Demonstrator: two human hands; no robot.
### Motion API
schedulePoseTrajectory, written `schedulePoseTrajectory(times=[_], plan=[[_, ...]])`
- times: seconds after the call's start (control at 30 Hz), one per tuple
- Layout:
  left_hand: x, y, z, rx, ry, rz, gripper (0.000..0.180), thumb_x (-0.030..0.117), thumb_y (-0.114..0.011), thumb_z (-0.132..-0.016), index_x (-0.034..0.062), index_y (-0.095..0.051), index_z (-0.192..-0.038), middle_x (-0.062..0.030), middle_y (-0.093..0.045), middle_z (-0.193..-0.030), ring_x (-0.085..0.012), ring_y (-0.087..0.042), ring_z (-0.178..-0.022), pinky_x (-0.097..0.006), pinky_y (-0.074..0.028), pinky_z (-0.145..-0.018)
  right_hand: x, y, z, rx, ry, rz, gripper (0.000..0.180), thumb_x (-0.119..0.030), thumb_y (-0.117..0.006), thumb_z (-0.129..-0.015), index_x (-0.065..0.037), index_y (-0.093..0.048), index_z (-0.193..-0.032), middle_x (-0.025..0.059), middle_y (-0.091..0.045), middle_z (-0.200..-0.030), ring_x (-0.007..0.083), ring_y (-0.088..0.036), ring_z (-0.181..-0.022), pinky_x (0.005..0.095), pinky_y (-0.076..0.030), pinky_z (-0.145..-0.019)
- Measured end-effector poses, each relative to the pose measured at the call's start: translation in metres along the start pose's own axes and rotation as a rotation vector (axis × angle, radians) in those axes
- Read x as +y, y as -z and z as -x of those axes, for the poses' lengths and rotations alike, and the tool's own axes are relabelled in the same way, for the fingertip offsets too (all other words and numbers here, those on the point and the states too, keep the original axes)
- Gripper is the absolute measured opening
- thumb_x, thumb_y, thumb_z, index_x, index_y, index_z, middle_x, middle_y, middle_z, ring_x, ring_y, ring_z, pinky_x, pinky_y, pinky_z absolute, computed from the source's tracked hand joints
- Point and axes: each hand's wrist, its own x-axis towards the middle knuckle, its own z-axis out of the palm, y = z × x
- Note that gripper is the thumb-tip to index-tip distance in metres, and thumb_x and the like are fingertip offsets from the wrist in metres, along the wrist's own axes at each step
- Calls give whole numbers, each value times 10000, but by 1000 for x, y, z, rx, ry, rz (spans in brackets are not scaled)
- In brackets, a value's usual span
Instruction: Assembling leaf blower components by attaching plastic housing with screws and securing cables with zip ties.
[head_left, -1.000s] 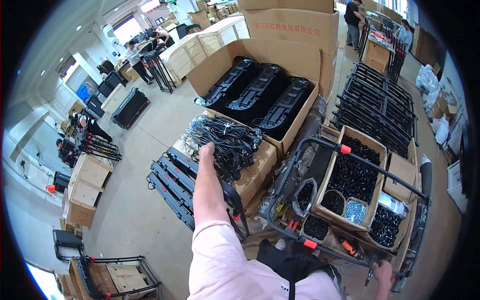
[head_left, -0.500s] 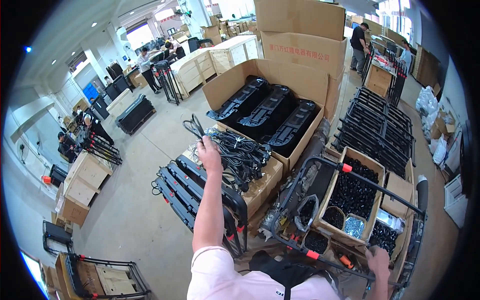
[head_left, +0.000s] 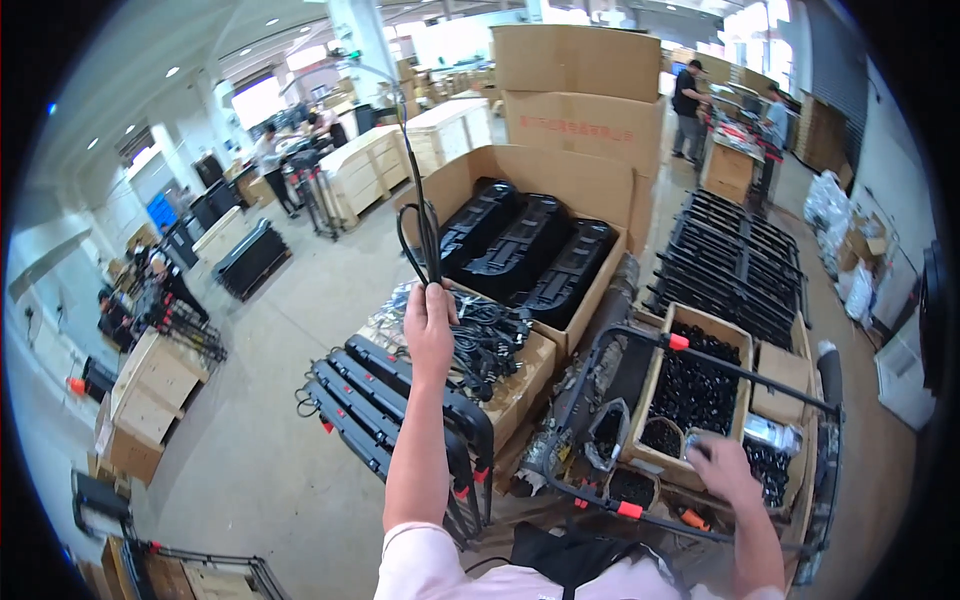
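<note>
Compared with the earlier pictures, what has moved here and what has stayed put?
The left hand, which was down at the pile of black cables, has risen, lifting one black cable clear so it stands high above the pile. The right hand moved up from the lower edge to the compartments of small parts. The open box of black housings stayed put.

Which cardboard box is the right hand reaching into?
The right hand is over the small-parts box behind the red-clipped black bar, not the big box of black housings.

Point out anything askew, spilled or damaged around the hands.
Nothing is plainly damaged or spilled. The left hand holds up a black cable above a tangled cable pile; the right hand rests by the parts boxes.
</note>
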Motion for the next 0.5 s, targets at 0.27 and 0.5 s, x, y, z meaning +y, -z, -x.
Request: schedulePoseTrajectory(times=[0.27,0.5], plan=[[8,-112,130,-557,375,-21,283,253,-512,-1134,32,-640,-1015,10,-593,-765,-72,-547,-681,-255,-445,-612,-112,47,-121,205,365,-537,485,-374,-582,-1089,16,-662,-1366,86,-742,-1116,154,-668,-970,339,-538,-911],[-39,-163,212,-701,892,215,401,422,-454,-1152,73,-576,-995,-24,-601,-827,-137,-559,-676,-300,-470,-618,-94,33,-154,331,396,-467,398,-355,-558,-1097,-1,-739,-1110,59,-734,-911,189,-688,-882,349,-529,-822]])
